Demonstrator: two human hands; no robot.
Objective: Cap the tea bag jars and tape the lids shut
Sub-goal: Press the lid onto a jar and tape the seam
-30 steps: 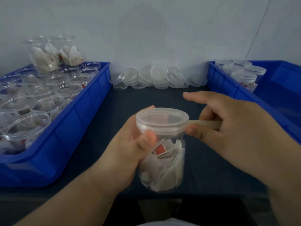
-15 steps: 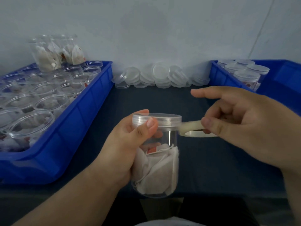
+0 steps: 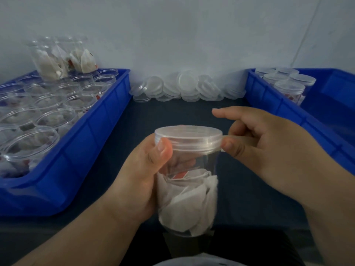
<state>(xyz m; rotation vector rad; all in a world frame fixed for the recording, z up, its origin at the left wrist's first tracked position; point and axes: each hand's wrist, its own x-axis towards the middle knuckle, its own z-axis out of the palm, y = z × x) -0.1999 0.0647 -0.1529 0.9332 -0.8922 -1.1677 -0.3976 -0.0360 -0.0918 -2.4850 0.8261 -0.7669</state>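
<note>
My left hand [image 3: 142,171] grips a clear jar [image 3: 189,192] of white tea bags, held upright over the table's near edge. A clear lid [image 3: 188,138] sits on the jar, and my left thumb presses against the lid's rim. My right hand [image 3: 269,148] holds a roll of clear tape [image 3: 247,140], mostly hidden in the fingers, right against the lid's right side. My right thumb presses the tape at the lid's edge, and the index finger sticks out above the lid.
A blue bin [image 3: 92,135] on the left holds several open jars of tea bags, with more stacked at its back. Loose lids [image 3: 184,87] are piled against the wall. A blue bin [image 3: 288,110] on the right holds capped jars [image 3: 288,87]. The dark table [image 3: 172,112] lies between.
My right hand has come in from the right until the tape roll meets the lid's side. The jar has stayed upright in my left hand.
</note>
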